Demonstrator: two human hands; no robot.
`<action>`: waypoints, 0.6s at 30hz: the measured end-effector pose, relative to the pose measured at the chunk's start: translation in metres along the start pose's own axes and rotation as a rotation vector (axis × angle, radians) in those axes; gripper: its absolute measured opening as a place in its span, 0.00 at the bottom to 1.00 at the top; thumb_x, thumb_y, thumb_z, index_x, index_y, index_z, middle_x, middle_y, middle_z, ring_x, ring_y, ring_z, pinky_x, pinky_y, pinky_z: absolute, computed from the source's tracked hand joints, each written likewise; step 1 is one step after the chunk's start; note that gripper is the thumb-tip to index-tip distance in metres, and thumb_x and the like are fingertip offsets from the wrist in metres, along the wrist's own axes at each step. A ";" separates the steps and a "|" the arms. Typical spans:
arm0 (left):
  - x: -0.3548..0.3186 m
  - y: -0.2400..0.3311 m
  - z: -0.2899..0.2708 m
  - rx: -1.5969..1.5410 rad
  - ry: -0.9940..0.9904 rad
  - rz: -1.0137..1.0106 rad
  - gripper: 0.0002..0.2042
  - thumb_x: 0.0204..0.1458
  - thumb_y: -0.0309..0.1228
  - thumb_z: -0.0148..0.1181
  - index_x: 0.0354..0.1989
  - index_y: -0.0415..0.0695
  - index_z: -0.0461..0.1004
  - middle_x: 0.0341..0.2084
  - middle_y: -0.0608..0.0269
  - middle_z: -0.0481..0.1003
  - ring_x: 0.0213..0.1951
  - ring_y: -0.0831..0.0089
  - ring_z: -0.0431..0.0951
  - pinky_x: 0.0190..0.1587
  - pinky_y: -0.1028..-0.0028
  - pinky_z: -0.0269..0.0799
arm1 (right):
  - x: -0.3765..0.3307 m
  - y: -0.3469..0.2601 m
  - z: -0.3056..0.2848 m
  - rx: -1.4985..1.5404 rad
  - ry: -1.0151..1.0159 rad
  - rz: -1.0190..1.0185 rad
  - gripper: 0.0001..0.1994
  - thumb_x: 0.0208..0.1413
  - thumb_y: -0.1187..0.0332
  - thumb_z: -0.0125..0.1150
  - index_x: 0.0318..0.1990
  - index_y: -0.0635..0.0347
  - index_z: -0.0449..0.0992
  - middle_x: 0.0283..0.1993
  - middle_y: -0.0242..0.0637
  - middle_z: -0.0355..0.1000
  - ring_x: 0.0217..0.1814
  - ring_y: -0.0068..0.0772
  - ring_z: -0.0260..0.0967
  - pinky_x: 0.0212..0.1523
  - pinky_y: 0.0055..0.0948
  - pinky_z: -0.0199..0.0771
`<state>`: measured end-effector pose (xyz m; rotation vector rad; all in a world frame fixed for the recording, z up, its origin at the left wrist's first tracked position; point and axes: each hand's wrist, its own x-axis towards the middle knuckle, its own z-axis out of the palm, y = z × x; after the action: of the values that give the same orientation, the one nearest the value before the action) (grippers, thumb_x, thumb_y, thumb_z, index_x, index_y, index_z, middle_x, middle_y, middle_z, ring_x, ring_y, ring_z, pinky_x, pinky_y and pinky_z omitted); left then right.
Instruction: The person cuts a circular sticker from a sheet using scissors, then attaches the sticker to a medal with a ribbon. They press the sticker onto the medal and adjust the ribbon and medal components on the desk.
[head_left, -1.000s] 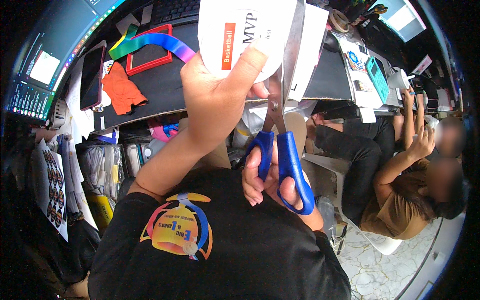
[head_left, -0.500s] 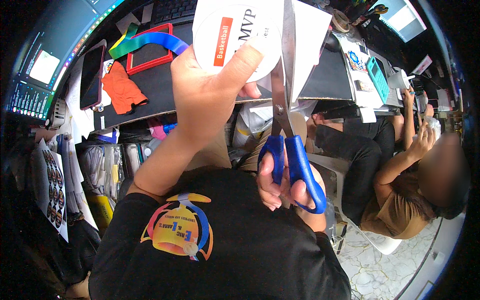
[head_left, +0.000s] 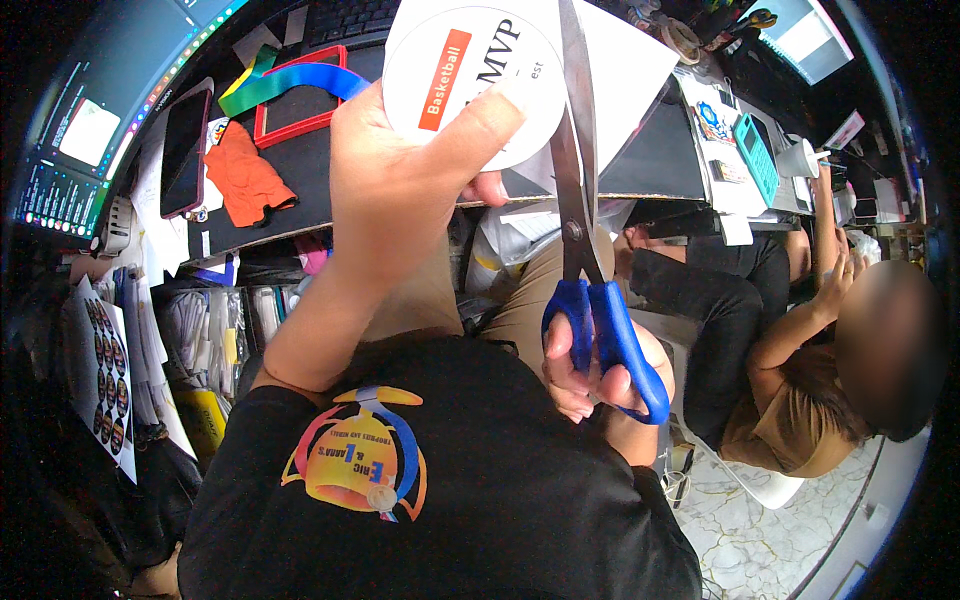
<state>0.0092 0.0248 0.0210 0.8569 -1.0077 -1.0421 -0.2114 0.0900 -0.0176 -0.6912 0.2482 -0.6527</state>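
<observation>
Head view: from where I stand, the left hand grasps a white paper sheet, its thumb pressed flat over the lower part of a printed circle bearing an orange-red bar and black lettering. The right hand grasps blue-handled scissors, thumb in one loop, fingers at the other. The sheet is held up above the near side of the black desk; the long blades run beside the circle's right-hand outline, with more paper beyond them. Whether the blades bite at this instant, I cannot tell. To the left, a rainbow ribbon crosses a red frame, and an orange cloth lies near it. Assessment of method: for the cutting in hand, the left hand should turn the sheet into the blades rather than the right wrist twisting. Strokes should be short and made deep toward the pivot, just outside the outline. The left thumb and fingertips sit near the steel and warrant care.
</observation>
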 end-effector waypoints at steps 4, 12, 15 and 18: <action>0.001 0.003 -0.003 0.039 -0.031 -0.031 0.11 0.54 0.30 0.65 0.40 0.35 0.78 0.27 0.64 0.80 0.19 0.83 0.76 0.22 0.84 0.68 | -0.004 -0.007 0.000 -0.043 0.046 0.029 0.27 0.56 0.57 0.68 0.51 0.70 0.65 0.24 0.36 0.63 0.20 0.23 0.59 0.20 0.22 0.57; 0.005 0.002 -0.011 0.025 -0.112 -0.063 0.11 0.55 0.30 0.63 0.42 0.35 0.78 0.29 0.60 0.80 0.21 0.80 0.78 0.22 0.83 0.67 | -0.006 -0.008 0.000 -0.014 0.043 0.016 0.24 0.57 0.60 0.66 0.51 0.70 0.64 0.25 0.36 0.63 0.20 0.24 0.59 0.20 0.23 0.57; 0.007 -0.007 -0.005 -0.111 -0.062 -0.045 0.12 0.57 0.30 0.62 0.43 0.34 0.76 0.30 0.58 0.81 0.23 0.77 0.80 0.22 0.82 0.68 | 0.000 0.003 0.002 -0.047 0.029 -0.020 0.23 0.59 0.61 0.64 0.53 0.67 0.63 0.25 0.36 0.62 0.22 0.24 0.59 0.22 0.24 0.58; 0.008 -0.013 -0.002 -0.181 -0.042 0.028 0.12 0.59 0.31 0.62 0.44 0.33 0.76 0.30 0.56 0.81 0.24 0.74 0.81 0.22 0.80 0.71 | 0.008 0.017 0.004 -0.052 0.028 -0.033 0.23 0.62 0.59 0.61 0.55 0.66 0.62 0.26 0.35 0.61 0.23 0.23 0.59 0.24 0.24 0.59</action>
<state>0.0088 0.0137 0.0104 0.6734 -0.9416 -1.1128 -0.1957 0.0969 -0.0261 -0.7382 0.2806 -0.6894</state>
